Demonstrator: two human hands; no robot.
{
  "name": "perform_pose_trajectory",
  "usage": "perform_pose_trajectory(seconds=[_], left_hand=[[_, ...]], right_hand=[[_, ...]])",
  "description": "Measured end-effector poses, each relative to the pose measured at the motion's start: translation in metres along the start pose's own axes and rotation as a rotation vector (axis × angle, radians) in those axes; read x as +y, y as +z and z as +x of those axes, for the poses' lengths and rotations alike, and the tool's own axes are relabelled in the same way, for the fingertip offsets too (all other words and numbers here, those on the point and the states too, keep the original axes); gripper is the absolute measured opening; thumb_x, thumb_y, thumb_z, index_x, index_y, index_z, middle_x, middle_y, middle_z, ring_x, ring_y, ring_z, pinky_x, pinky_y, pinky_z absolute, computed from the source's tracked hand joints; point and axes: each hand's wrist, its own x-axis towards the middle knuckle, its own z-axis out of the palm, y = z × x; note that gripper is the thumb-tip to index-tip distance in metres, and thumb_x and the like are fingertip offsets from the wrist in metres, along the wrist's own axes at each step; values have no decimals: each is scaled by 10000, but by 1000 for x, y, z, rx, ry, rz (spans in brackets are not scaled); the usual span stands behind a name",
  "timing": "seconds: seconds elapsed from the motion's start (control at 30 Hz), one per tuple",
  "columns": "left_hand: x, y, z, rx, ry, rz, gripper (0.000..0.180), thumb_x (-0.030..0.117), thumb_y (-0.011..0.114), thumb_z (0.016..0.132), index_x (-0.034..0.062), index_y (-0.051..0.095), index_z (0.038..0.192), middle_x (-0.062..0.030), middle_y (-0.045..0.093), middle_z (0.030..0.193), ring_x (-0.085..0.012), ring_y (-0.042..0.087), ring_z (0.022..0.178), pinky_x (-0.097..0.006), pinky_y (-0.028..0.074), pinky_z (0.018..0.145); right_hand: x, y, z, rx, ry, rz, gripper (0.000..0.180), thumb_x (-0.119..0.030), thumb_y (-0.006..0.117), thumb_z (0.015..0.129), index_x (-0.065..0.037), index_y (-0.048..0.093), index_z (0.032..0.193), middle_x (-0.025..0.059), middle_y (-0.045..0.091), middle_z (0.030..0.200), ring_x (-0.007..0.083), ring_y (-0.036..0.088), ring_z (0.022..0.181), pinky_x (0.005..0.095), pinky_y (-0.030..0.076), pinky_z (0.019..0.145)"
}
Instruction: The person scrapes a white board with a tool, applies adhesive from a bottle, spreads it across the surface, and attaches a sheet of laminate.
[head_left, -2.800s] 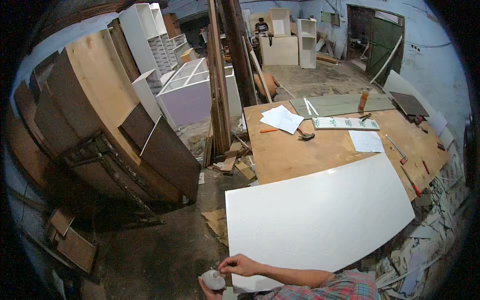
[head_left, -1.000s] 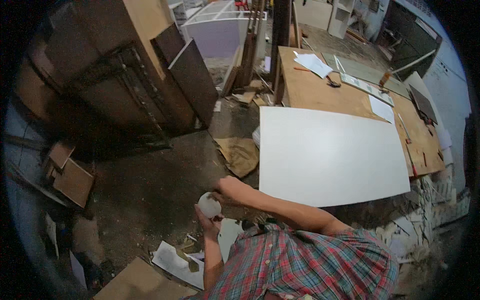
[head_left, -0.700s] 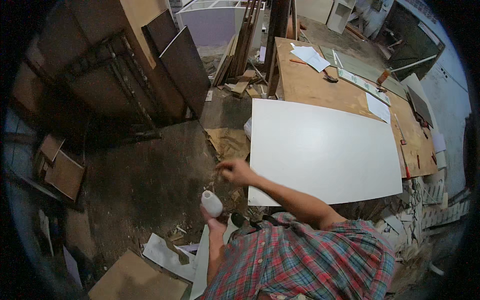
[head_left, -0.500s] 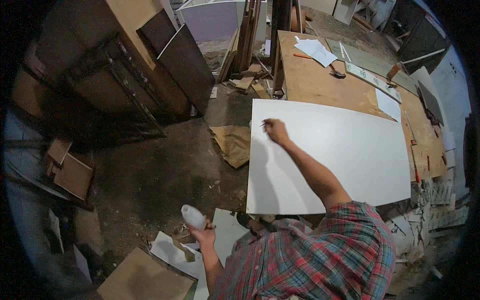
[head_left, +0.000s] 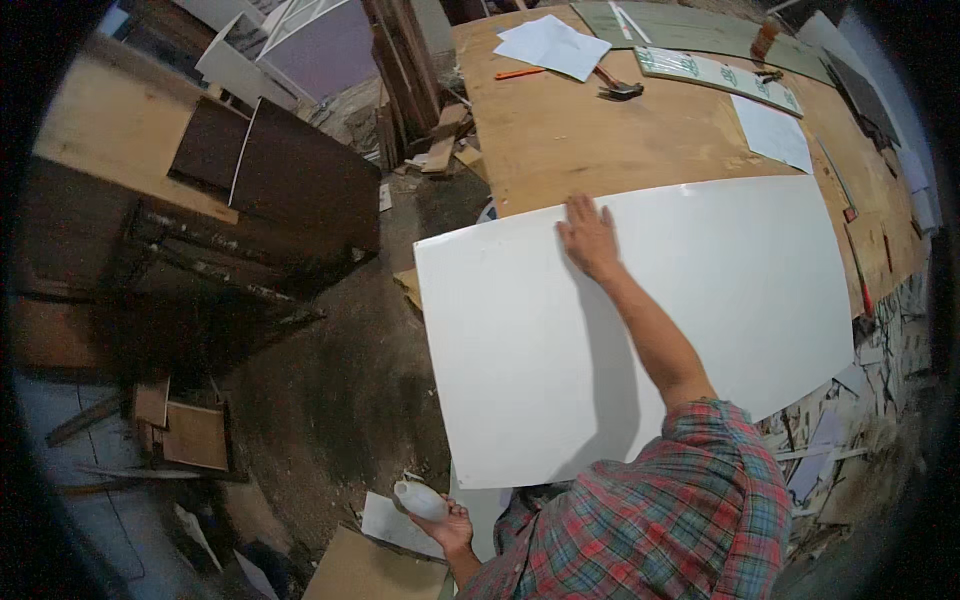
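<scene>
While our right hand (head_left: 588,236) lies flat with its fingers spread on the white panel (head_left: 690,310), near that panel's upper edge at the centre of the frame, it grips nothing; the palm simply presses down on the smooth surface. Our right forearm runs from the plaid sleeve (head_left: 680,510) at the lower right up across the panel to the hand. The panel rests on a plywood workbench (head_left: 620,135) and fills the middle of the frame, its left part jutting out past the bench over the dirt floor (head_left: 340,400). Our left hand (head_left: 447,524), low at the bottom centre, is curled around a small white plastic bottle (head_left: 418,498), held below the panel's lower left corner and apart from it. Behind the panel, toward the top of the frame, we see a hammer (head_left: 615,88) lying beside white paper sheets (head_left: 552,45), with an orange pencil (head_left: 518,73) just left of it. Another paper sheet (head_left: 772,132) lies at the upper right, close to the panel's far edge. Dark wooden cabinets (head_left: 250,190) stand at the upper left, and scrap boards (head_left: 190,432) lie at the lower left.
</scene>
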Motion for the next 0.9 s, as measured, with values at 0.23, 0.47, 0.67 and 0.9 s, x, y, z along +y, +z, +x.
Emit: perform_pose_trajectory(seconds=[0.23, 0.47, 0.67, 0.9], left_hand=[[-29, 147, -39, 200, 250, 255, 780, 834, 534, 782, 92, 645, 995, -60, 623, 731, -214, 515, 536, -322, 409, 506], [-10, 110, -42, 243, 257, 211, 760, 852, 470, 800, 129, 601, 999, -51, 544, 647, -209, 487, 504, -336, 374, 512], [-12, 77, -44, 78, 227, 189, 757, 841, 432, 828, 133, 580, 1053, -39, 556, 747, -191, 523, 605, -350, 396, 573], [-30, 30, -74, 132, 282, -16, 810, 855, 445, 812, 82, 596, 999, -71, 561, 676, -201, 515, 528, -314, 405, 512]], right_hand=[[290, -46, -5, 240, 349, -342, 603, -397, 422, 1020, 13, 405, 1461, 213, 448, 1488, 349, 402, 1398, 548, 369, 1067], [224, -55, 4, 63, 465, -266, 672, -445, 405, 1028, 9, 309, 1515, 181, 274, 1604, 325, 251, 1487, 541, 289, 1148], [-54, 19, -8, -63, -95, 156, 721, -380, 504, 981, 43, 279, 1520, 195, 241, 1614, 332, 195, 1506, 512, 164, 1209], [-235, 63, 35, -100, -437, 152, 655, -403, 437, 1016, 34, 339, 1493, 195, 272, 1599, 325, 224, 1499, 487, 191, 1209]])
